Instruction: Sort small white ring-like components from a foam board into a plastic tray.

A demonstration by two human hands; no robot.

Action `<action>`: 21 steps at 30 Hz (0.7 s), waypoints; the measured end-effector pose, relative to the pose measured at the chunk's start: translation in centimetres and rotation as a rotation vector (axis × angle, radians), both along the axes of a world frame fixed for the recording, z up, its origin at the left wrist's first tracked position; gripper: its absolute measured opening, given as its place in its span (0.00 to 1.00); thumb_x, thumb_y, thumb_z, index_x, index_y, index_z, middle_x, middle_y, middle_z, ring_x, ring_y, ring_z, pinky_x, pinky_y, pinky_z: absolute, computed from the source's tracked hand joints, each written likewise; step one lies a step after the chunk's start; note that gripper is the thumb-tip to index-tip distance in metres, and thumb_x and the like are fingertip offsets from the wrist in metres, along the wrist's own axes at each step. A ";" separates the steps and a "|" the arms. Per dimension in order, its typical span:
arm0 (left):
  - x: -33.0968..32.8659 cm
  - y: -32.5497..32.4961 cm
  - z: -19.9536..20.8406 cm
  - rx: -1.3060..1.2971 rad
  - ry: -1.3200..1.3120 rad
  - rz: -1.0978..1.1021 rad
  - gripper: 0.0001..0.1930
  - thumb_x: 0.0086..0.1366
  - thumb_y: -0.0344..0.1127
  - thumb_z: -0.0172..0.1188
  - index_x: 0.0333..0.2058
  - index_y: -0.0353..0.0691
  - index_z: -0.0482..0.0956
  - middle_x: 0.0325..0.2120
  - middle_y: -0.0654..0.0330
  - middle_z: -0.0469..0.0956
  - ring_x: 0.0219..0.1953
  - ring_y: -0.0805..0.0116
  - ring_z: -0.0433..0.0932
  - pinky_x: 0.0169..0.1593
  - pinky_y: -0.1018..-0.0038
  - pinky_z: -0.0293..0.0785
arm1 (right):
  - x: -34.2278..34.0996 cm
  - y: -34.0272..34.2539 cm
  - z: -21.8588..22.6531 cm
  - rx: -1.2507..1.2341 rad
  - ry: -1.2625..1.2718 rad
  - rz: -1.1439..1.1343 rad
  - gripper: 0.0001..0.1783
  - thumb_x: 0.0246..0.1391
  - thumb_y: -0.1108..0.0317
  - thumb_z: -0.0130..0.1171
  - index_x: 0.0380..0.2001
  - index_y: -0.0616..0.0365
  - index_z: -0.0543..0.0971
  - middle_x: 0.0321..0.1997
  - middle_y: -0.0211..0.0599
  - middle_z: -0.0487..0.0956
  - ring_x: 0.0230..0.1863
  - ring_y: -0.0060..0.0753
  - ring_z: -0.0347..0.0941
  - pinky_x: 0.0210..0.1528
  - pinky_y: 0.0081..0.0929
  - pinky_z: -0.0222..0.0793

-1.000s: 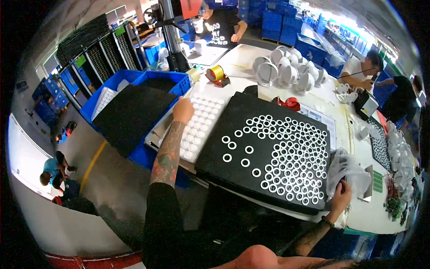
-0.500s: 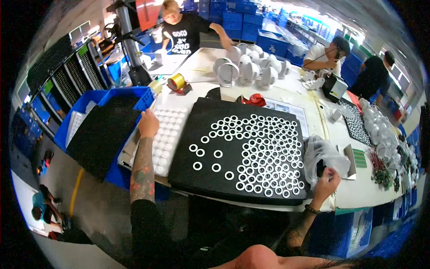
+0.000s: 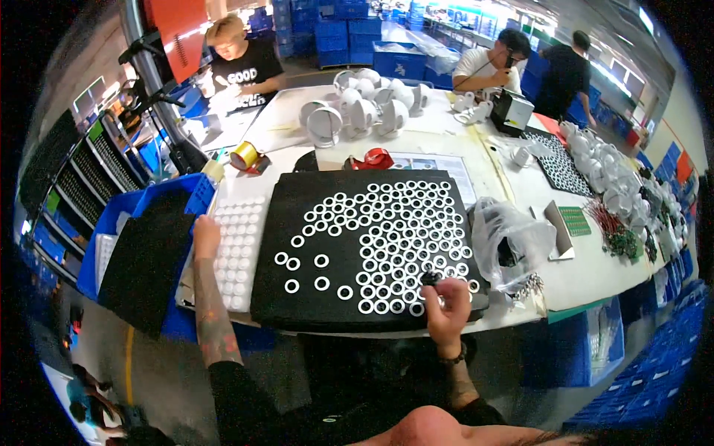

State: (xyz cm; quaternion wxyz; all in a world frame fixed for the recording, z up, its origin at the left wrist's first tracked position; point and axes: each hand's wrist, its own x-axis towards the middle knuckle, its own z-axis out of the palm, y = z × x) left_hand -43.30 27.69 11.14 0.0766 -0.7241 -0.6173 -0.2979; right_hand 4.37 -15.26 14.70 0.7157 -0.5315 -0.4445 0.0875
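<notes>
In the head view, the person's bare right hand (image 3: 448,306) pinches a small black piece (image 3: 430,278) between thumb and fingertips, above the lower right part of a thick, foam-like black slab (image 3: 305,195). Under and around it sit many small round white rings (image 3: 387,274) with dark middles. A light, steady pinch seems best here, the spare fingers lifted clear so no neighbouring ring gets nudged; if the piece is lowered, a straight approach from above should disturb the rows least, and tilting the wrist back would leave the target in sight

The piece looks compact and fully black, though blur and the fingers covering it make its exact shape hard to read. The rings look glossy and alike, packed close toward the right, with about 6 spread out at the lower left

The left hand (image 3: 206,236) is loosely curled at the left edge of a white tray of round white caps (image 3: 236,256); whether it grips anything is impossible to tell. Right of the slab lies a crumpled clear plastic bag (image 3: 513,234) with dark contents
</notes>
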 end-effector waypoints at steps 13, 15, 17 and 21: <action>23.9 -34.0 7.2 -0.407 -1.072 -0.864 0.07 0.79 0.32 0.51 0.43 0.35 0.73 0.54 0.48 0.78 0.48 0.66 0.81 0.54 0.71 0.77 | -3.6 0.0 2.9 -0.183 -0.236 0.115 0.18 0.55 0.79 0.70 0.50 0.61 0.85 0.39 0.39 0.88 0.35 0.26 0.84 0.39 0.23 0.78; 25.4 -35.8 6.3 -0.479 -1.072 -0.894 0.05 0.78 0.29 0.54 0.45 0.33 0.72 0.52 0.49 0.81 0.47 0.69 0.82 0.51 0.74 0.78 | -4.7 0.3 2.9 -0.149 -0.339 0.245 0.20 0.54 0.78 0.70 0.51 0.59 0.85 0.36 0.42 0.86 0.31 0.34 0.82 0.36 0.27 0.77; 25.9 -36.5 6.4 -0.486 -1.127 -0.756 0.04 0.76 0.27 0.57 0.44 0.32 0.74 0.41 0.57 0.83 0.38 0.76 0.81 0.44 0.78 0.79 | -5.7 0.9 2.2 -0.022 -0.377 0.277 0.19 0.55 0.79 0.69 0.51 0.60 0.85 0.35 0.42 0.85 0.31 0.38 0.80 0.34 0.31 0.75; 25.5 -36.2 6.3 -0.502 -1.149 -0.706 0.04 0.74 0.25 0.59 0.43 0.31 0.76 0.33 0.63 0.81 0.34 0.78 0.80 0.38 0.79 0.78 | -6.0 0.9 2.4 -0.024 -0.370 0.291 0.20 0.57 0.78 0.68 0.53 0.60 0.84 0.35 0.41 0.84 0.31 0.39 0.80 0.34 0.31 0.74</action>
